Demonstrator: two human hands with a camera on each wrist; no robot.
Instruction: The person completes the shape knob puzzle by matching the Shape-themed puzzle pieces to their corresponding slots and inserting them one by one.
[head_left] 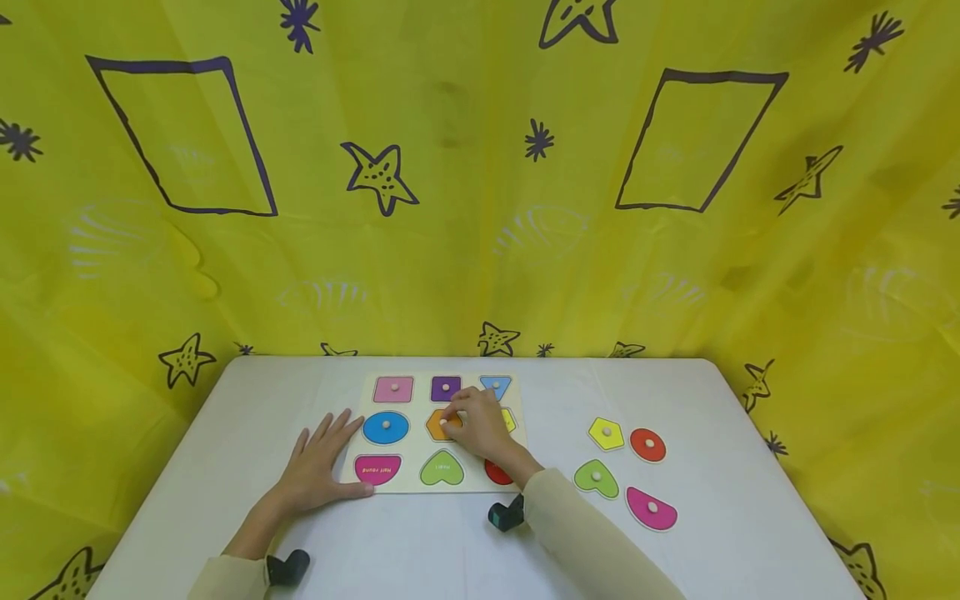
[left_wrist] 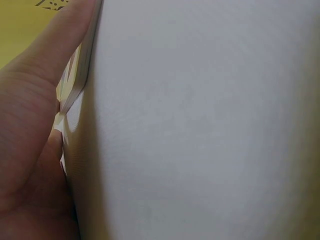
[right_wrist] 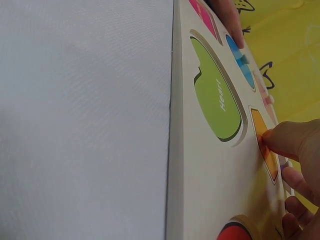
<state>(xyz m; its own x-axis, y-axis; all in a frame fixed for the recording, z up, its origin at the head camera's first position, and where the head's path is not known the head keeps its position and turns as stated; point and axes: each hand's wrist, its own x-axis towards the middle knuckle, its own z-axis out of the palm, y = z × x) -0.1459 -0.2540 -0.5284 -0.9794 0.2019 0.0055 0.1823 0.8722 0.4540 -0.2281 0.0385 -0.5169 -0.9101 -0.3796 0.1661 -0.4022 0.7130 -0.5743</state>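
Observation:
A cream shape-puzzle board [head_left: 410, 477] lies on the table. My right hand [head_left: 482, 423] reaches over its middle, thumb and index finger pinching the small knob of the orange hexagon piece [head_left: 433, 427]. In the right wrist view the orange piece [right_wrist: 270, 161] sits in its slot. My left hand [head_left: 318, 468] is spread at the board's left edge, fingertips by the blue oval piece [head_left: 386, 435] and thumb along the near corner. The pink rectangle [head_left: 384, 390] and purple square [head_left: 437, 396] sit in the far row. The heart slot [right_wrist: 215, 97] shows bare green with printed lettering.
Right of the board lie loose knobbed pieces: a yellow pentagon [head_left: 597, 433], a red circle [head_left: 639, 442], a green heart [head_left: 587, 477] and a magenta half round [head_left: 660, 520]. A yellow patterned curtain [head_left: 450, 250] hangs behind the white table [head_left: 420, 550].

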